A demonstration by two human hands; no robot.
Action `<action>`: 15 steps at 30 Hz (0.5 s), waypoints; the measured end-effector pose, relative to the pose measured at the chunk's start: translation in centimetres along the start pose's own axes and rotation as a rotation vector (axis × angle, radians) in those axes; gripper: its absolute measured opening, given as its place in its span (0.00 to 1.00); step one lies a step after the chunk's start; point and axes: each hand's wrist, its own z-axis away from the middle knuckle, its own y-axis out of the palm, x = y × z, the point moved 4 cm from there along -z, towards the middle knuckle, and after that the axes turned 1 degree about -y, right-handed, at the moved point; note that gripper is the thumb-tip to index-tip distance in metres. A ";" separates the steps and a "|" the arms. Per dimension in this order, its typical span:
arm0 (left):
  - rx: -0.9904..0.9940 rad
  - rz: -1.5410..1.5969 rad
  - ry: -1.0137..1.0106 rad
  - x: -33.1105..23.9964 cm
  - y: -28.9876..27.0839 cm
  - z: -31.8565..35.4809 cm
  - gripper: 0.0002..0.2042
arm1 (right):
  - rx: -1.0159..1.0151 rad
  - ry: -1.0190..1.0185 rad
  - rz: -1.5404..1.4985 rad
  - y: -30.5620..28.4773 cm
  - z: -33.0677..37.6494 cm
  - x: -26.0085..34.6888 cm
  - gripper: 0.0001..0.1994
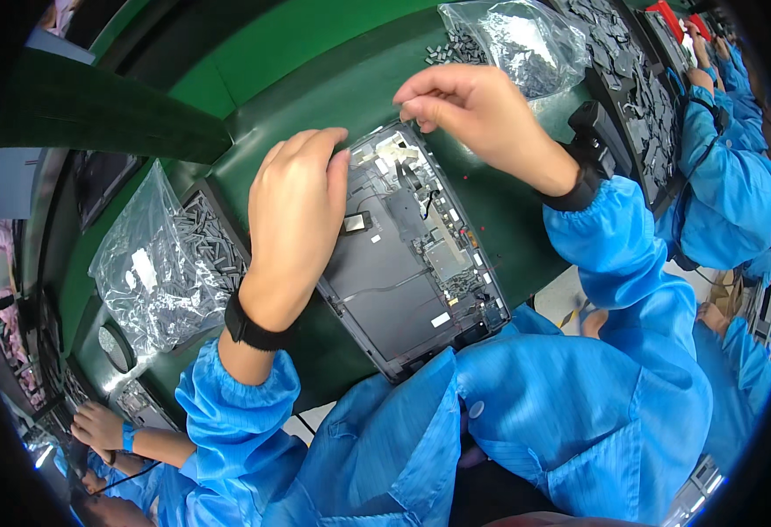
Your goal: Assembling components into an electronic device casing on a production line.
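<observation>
An opened tablet housing (385, 312) lies on the green bench in front of me, its circuit board, flat cables and small connectors exposed. My left hand (293, 198) hangs over its upper left side, fingers curled and thumb close to the index finger; whatever they may hold is hidden. Just beyond the upper right corner of the housing, my right hand (469, 110) has thumb and index finger pinched together. Anything in that pinch is too small to make out. On the housing next to my left hand sits a small black part with a pale square (356, 223).
A clear bag of small dark parts (153, 272) lies left, beside a tray of dark strips (210, 241). Another clear bag (526, 44) and loose black pieces (457, 48) lie at the far right. A tray of flat grey parts (636, 97) stands right. Co-workers sit on both sides.
</observation>
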 end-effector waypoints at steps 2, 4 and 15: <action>-0.005 -0.102 0.058 -0.1 0.7 -0.4 0.08 | -0.014 -0.105 0.257 0.3 0.0 -0.5 0.06; 0.047 -0.099 0.010 -0.1 1.1 -0.7 0.08 | 0.024 -0.442 0.570 1.2 0.1 -0.3 0.06; 0.123 -0.173 0.054 0.3 2.3 -2.1 0.05 | 0.081 -0.686 0.858 3.2 -0.4 -0.7 0.08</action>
